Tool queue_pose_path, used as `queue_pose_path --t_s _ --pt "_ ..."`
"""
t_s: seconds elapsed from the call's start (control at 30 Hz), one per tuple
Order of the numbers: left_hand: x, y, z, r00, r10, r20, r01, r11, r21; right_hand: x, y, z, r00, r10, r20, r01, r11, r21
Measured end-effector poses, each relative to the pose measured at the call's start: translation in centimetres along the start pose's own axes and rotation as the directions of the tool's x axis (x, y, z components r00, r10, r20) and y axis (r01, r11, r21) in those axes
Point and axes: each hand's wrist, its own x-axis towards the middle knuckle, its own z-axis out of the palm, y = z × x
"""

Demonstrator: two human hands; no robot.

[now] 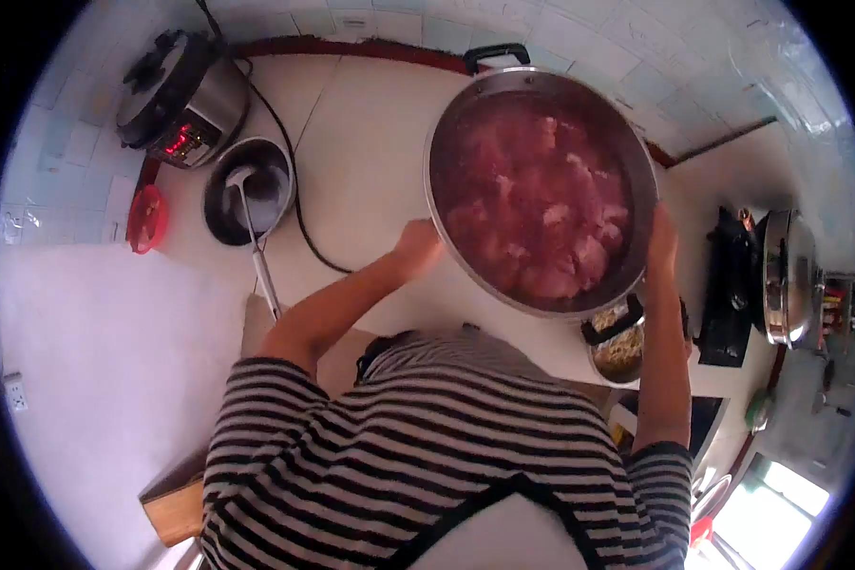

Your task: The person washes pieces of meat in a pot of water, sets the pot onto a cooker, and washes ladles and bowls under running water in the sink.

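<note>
A wide metal pot (642, 161) with black handles at its far and near sides is between the person's two hands, above or on the pale countertop (351, 142); whether its base touches down cannot be told. Chunks of raw meat (560, 214) lie in reddish liquid inside it. The left hand (418, 249) is against the pot's left side and the right hand (663, 242) against its right, but their fingers are blurred or hidden, so I cannot tell how far they close. By the near handle, a metal bowl (598, 370) holds yellowish shredded food (620, 350). To the left, a ladle-like utensil (265, 275) leans in a dark-lined pot (220, 204), beside a black power cord (299, 195). Behind these stands an electric pressure cooker (199, 104) with a lit red display, near a red bowl (162, 228). A shiny metal pan (779, 275) sits far right.
</note>
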Motion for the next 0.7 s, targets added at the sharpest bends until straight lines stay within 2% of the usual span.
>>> queue_pose_path --t_s 0.07,0.13,0.2,0.3,0.33,0.4,0.43,0.5,0.53,0.6,0.63,0.7 --pt "0.4 -0.5 -0.3 0.993 0.117 0.009 -0.115 0.988 -0.107 -0.5 -0.8 0.0 0.998 0.063 0.016 -0.063 0.998 -0.016" --pt "0.8 -1.7 0.6 0.990 0.143 -0.013 -0.143 0.986 -0.085 -0.9 -3.1 0.7 0.995 0.095 0.007 -0.095 0.995 -0.008" --pt "0.8 -3.3 1.9 0.985 0.172 -0.022 -0.173 0.982 -0.076 -2.3 -4.7 1.1 0.992 0.107 -0.070 -0.116 0.985 -0.129" --pt "1.5 -4.4 1.7 0.944 0.318 0.084 -0.323 0.945 0.054 -1.9 -2.6 0.8 0.993 0.037 -0.109 -0.057 0.981 -0.188" --pt "1.9 -3.9 0.7 0.958 0.268 0.104 -0.273 0.961 0.035 -1.9 -1.5 1.0 0.990 0.040 -0.134 -0.064 0.981 -0.181" --pt "2.8 -3.4 -0.7 0.962 0.237 0.137 -0.241 0.970 0.014 -2.1 0.1 1.6 0.969 0.127 -0.212 -0.076 0.969 0.235" --pt "3.4 -3.6 -1.3 0.957 0.250 0.147 -0.248 0.968 -0.036 -2.4 0.5 1.5 0.963 0.136 -0.233 -0.078 0.967 0.241" --pt "4.9 -4.3 -1.9 0.944 0.285 0.165 -0.273 0.958 -0.092 -3.3 0.4 1.4 0.973 0.118 -0.200 -0.104 0.991 0.082" --pt "5.8 -4.6 -2.1 0.971 0.107 0.215 -0.072 0.984 -0.165 -4.0 0.1 1.8 0.967 0.122 -0.223 -0.105 0.991 0.087" --pt "7.6 -5.4 -2.8 0.958 -0.045 0.284 0.112 0.967 -0.227 -6.0 -1.1 3.4 0.928 0.072 -0.365 -0.083 0.996 -0.014" --pt "8.5 -4.9 -4.0 0.958 0.024 0.285 0.019 0.989 -0.148 -7.1 -2.4 4.0 0.910 0.188 -0.369 -0.169 0.982 0.084" --pt "10.7 -4.7 -5.6 0.948 0.130 0.291 -0.127 0.991 -0.031 -8.5 -2.5 5.7 0.878 0.183 -0.442 -0.145 0.982 0.118"
